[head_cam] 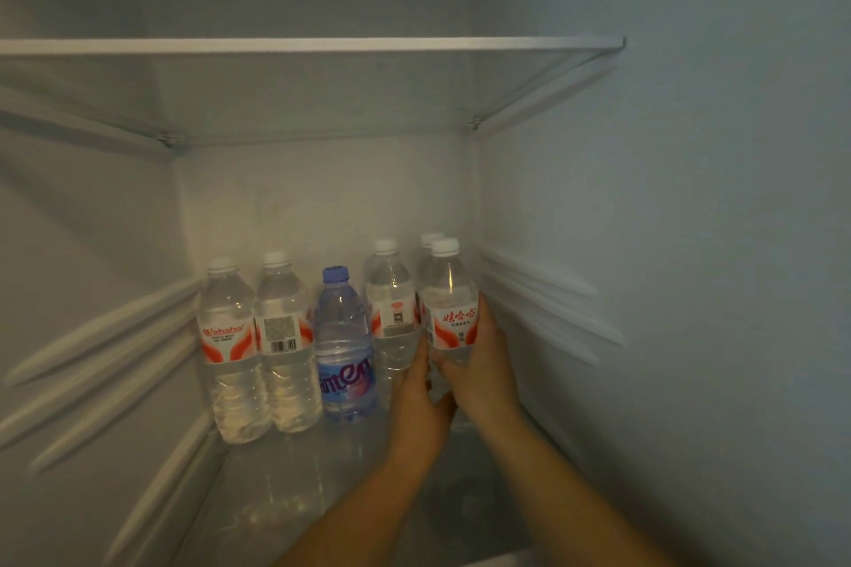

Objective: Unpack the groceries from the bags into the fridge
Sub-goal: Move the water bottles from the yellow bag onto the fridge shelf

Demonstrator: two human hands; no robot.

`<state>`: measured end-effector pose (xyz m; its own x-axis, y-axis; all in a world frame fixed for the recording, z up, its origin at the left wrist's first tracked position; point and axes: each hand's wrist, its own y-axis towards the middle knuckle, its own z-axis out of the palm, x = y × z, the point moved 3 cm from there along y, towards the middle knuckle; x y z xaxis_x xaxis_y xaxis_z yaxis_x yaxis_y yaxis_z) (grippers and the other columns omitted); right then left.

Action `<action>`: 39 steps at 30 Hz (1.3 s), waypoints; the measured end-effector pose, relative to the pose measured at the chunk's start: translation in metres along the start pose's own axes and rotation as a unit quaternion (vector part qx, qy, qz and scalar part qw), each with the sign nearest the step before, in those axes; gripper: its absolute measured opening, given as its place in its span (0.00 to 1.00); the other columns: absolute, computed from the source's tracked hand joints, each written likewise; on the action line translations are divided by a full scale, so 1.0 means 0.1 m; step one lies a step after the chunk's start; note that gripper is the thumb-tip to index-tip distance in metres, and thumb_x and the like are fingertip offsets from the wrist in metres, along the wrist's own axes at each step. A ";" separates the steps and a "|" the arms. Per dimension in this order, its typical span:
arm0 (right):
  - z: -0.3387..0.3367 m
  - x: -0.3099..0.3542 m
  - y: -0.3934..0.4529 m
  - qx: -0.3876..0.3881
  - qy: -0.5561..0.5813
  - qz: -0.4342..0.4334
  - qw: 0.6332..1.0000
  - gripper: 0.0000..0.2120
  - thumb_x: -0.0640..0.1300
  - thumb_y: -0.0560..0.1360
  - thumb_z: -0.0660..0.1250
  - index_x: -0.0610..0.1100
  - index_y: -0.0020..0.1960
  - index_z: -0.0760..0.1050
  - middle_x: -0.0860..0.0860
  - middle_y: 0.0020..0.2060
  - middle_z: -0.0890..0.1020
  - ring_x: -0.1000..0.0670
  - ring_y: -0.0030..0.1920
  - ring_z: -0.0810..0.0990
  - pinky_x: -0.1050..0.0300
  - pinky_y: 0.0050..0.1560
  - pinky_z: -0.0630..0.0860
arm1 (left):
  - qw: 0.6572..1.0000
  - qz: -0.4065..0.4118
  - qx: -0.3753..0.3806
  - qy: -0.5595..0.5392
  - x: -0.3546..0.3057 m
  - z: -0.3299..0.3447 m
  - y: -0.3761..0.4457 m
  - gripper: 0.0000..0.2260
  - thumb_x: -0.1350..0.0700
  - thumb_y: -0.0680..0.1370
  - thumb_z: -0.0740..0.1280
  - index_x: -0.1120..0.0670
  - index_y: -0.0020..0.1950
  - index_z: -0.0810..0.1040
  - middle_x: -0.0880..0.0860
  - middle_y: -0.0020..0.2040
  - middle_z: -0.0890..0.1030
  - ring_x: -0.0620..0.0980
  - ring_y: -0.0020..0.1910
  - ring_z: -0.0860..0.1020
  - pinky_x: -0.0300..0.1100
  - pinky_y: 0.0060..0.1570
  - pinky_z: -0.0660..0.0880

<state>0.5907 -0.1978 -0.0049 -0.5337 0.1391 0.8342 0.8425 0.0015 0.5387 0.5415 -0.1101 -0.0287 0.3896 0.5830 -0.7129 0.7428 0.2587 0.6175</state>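
right hand grips front-right water bottle | left hand – fingers on its base | 6 bottles – fridge shelf

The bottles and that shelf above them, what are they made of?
The bottles look like thin clear plastic: see-through ribbed walls, glossy paper or film labels, matte caps. The upper shelf seems to be glass with a white trim; clear plastic is possible.

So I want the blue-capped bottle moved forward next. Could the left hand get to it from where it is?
Probably yes. The left hand is just right of the blue-capped bottle, and the shelf in front is bare, though it currently helps hold another bottle.
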 end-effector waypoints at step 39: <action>-1.54 1.81 -2.95 0.143 -0.412 -0.070 0.897 0.38 0.51 0.73 0.69 0.51 0.76 0.53 0.49 0.76 0.53 0.47 0.74 0.56 0.55 0.70 0.58 | 0.970 0.028 0.167 0.177 -1.33 -1.46 -2.36 0.31 0.53 0.71 0.73 0.52 0.71 0.66 0.55 0.66 0.71 0.53 0.65 0.69 0.42 0.65 0.64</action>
<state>0.2338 -0.3255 0.0052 -0.5004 0.8019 0.3264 0.8182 0.3147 0.4811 0.2348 -0.1367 -0.0310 0.2664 0.8320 -0.4867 0.8843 -0.0100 0.4669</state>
